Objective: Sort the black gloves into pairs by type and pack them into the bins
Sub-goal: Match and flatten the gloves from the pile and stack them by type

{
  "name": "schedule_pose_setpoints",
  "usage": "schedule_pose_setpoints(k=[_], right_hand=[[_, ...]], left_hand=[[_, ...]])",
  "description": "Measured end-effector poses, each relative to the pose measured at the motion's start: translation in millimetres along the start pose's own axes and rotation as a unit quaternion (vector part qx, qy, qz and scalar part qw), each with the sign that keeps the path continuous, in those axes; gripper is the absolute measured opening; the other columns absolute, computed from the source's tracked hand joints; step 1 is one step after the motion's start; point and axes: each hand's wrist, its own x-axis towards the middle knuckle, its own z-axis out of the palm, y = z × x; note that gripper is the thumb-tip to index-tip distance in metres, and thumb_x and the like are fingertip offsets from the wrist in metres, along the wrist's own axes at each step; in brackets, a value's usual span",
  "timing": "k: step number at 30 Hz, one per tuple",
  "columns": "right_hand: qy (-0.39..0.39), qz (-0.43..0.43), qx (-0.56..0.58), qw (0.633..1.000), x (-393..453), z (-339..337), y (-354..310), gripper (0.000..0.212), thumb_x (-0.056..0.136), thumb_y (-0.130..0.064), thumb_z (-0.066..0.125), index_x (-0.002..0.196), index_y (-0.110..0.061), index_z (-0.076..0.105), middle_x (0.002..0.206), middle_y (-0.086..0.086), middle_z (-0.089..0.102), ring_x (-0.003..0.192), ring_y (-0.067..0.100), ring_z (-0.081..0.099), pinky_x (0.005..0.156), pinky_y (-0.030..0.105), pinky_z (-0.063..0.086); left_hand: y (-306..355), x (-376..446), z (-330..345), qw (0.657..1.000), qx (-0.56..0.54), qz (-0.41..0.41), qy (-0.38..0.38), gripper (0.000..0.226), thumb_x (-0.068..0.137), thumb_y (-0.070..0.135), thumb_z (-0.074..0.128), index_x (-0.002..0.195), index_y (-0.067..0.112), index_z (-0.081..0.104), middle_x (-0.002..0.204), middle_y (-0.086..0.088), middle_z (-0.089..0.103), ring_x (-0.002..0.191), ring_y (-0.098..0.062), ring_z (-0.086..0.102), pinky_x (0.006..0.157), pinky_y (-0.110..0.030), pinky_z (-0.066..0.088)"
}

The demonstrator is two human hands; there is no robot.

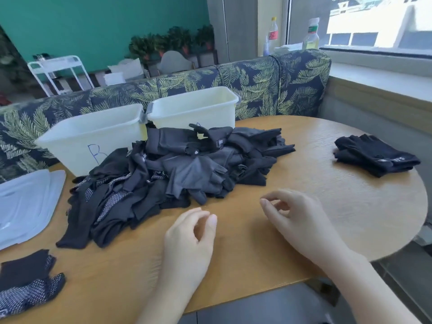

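Observation:
A big heap of black gloves lies in the middle of the wooden table, some plain, some with white dotted palms. Behind the heap stand two white bins: the left bin marked with a blue B, the right bin beside it. A small stack of plain black gloves sits at the table's right side. Dotted gloves lie at the front left corner. My left hand and my right hand hover just in front of the heap, fingers loosely curled, holding nothing.
Two translucent bin lids lie at the table's left edge. A leaf-patterned sofa runs behind the table. Bottles stand on the window sill at the back right. The table's round edge curves off at the right.

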Motion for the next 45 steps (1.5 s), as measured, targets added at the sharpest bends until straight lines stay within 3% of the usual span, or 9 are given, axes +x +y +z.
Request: schedule_pose_setpoints(k=[4, 8, 11, 15, 26, 33, 38, 42, 45], right_hand=[[-0.043, -0.035, 0.006, 0.998, 22.4, 29.1, -28.3, 0.01, 0.095, -0.037, 0.062, 0.092, -0.035, 0.072, 0.079, -0.021, 0.069, 0.086, -0.006, 0.062, 0.071, 0.011, 0.046], [-0.057, -0.03, 0.088, 0.994, 35.6, 52.7, -49.8, 0.008, 0.094, -0.031, 0.067, 0.092, -0.031, 0.074, 0.081, -0.024, 0.07, 0.078, -0.004, 0.063, 0.07, 0.009, 0.044], [-0.071, -0.028, 0.112, 0.991, 39.0, 66.9, -57.8, 0.006, 0.094, -0.031, 0.068, 0.094, -0.032, 0.074, 0.084, -0.024, 0.071, 0.076, -0.002, 0.065, 0.07, 0.008, 0.043], [-0.068, -0.008, 0.124, 0.99, 39.8, 78.2, -57.7, 0.006, 0.093, -0.031, 0.069, 0.096, -0.033, 0.074, 0.086, -0.024, 0.072, 0.075, -0.003, 0.065, 0.071, 0.007, 0.043], [-0.027, 0.035, 0.186, 0.982, 29.9, 78.7, -54.9, 0.006, 0.094, -0.026, 0.069, 0.095, -0.03, 0.075, 0.077, -0.011, 0.075, 0.072, 0.003, 0.071, 0.074, 0.017, 0.053], [-0.036, 0.082, 0.277, 0.957, 24.2, 75.2, -60.6, 0.019, 0.099, -0.038, 0.061, 0.116, -0.03, 0.061, 0.076, -0.003, 0.077, 0.062, 0.019, 0.071, 0.066, 0.033, 0.057], [-0.029, 0.095, 0.341, 0.935, 20.4, 75.1, -61.8, 0.026, 0.099, -0.037, 0.061, 0.126, -0.035, 0.06, 0.078, -0.001, 0.076, 0.071, 0.021, 0.073, 0.075, 0.043, 0.062], [-0.014, 0.094, 0.36, 0.928, 21.5, 72.8, -61.1, 0.021, 0.1, -0.03, 0.061, 0.12, -0.031, 0.067, 0.075, -0.01, 0.068, 0.072, 0.009, 0.067, 0.071, 0.029, 0.058], [-0.001, 0.109, 0.366, 0.924, 23.0, 73.1, -61.4, 0.021, 0.095, -0.028, 0.07, 0.116, -0.032, 0.07, 0.086, -0.009, 0.072, 0.071, 0.015, 0.074, 0.083, 0.045, 0.06]], left_hand=[[0.5, 5.2, -7.6, 0.99, -0.081, -0.058, 0.1, 0.009, 0.097, 0.035, 0.062, 0.097, 0.038, 0.07, 0.102, 0.016, 0.066, 0.095, 0.011, 0.057, 0.075, -0.001, 0.04], [-6.3, 20.0, -16.6, 0.98, -0.112, -0.032, 0.161, 0.022, 0.092, 0.036, 0.065, 0.113, 0.037, 0.068, 0.115, 0.017, 0.049, 0.113, -0.007, 0.053, 0.099, -0.03, 0.048], [-17.2, 26.9, -20.8, 0.987, -0.13, -0.058, 0.081, 0.036, 0.09, 0.043, 0.067, 0.125, 0.047, 0.063, 0.139, 0.01, 0.039, 0.131, -0.017, 0.045, 0.109, -0.04, 0.044], [-20.1, 32.2, -19.7, 0.988, -0.142, -0.053, 0.031, 0.045, 0.092, 0.044, 0.065, 0.137, 0.043, 0.058, 0.155, 0.012, 0.03, 0.141, -0.002, 0.035, 0.111, -0.035, 0.043], [-10.2, 22.7, -18.5, 0.978, -0.186, 0.011, 0.091, 0.031, 0.097, 0.026, 0.066, 0.128, 0.028, 0.068, 0.128, 0.023, 0.059, 0.119, 0.006, 0.055, 0.085, -0.006, 0.045], [-0.9, 4.0, -10.0, 0.964, -0.257, 0.028, 0.063, 0.032, 0.094, 0.014, 0.07, 0.124, 0.025, 0.069, 0.128, 0.015, 0.059, 0.111, 0.002, 0.064, 0.09, -0.011, 0.05], [1.4, 2.8, -6.1, 0.95, -0.312, 0.014, 0.013, 0.031, 0.092, 0.006, 0.072, 0.121, 0.018, 0.072, 0.125, 0.01, 0.064, 0.113, -0.003, 0.066, 0.092, -0.016, 0.053], [4.0, 1.3, -7.7, 0.942, -0.333, 0.018, -0.027, 0.03, 0.092, 0.004, 0.072, 0.119, 0.016, 0.073, 0.121, 0.009, 0.069, 0.11, -0.003, 0.068, 0.09, -0.016, 0.054], [3.9, 1.3, -9.3, 0.943, -0.329, 0.026, -0.042, 0.027, 0.093, 0.005, 0.07, 0.117, 0.018, 0.073, 0.118, 0.007, 0.072, 0.109, -0.007, 0.069, 0.088, -0.018, 0.055]])
